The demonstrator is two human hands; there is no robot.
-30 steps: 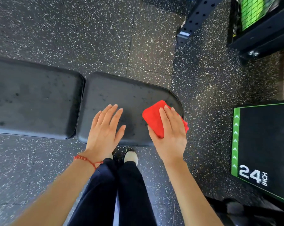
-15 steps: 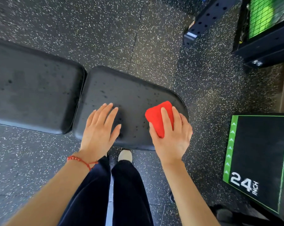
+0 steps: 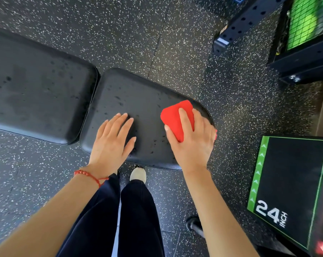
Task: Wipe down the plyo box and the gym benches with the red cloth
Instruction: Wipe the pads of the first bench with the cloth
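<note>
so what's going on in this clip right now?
A person is wiping a gym bench. The right hand presses the folded red cloth onto the seat pad near its rounded right end, fingers laid over the cloth. The left hand rests flat on the same pad, bracing. Dark droplets speckle both this pad and the longer back pad to its left. The plyo box marked 24 inch stands on the floor to the right, untouched.
</note>
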